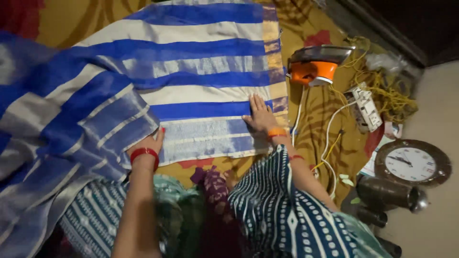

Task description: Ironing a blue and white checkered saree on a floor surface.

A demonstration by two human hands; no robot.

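**A:** What fills the frame?

**B:** One long blue and white striped cloth (191, 81) with a gold edge, spread flat across the middle and top of the frame over a yellow patterned bedcover (315, 119). Its loose end lies bunched in folds at the left and lower left.

**A:** And the hands?

**B:** Two, both the person's own. The right hand (260, 114), just right of centre, lies flat on the cloth with fingers straight and close together, palm down, holding nothing. One orange bangle (276, 132) sits on that wrist. The left hand (152, 141), lower left of centre, is tucked under the edge of the bunched folds; its fingers are mostly hidden, so I cannot tell whether it grips the cloth. One red bangle (145, 154) circles that wrist.

**A:** What lies around?

**B:** One orange and grey iron (316, 64) at upper right, just beside the cloth's gold edge, its white cord (297, 114) running down. One white power strip (365, 109) further right, near a tangle of yellow wire (389, 93). One round wall clock (412, 162) at the right edge, lying face up. One dark metal vessel (389, 193) below it.
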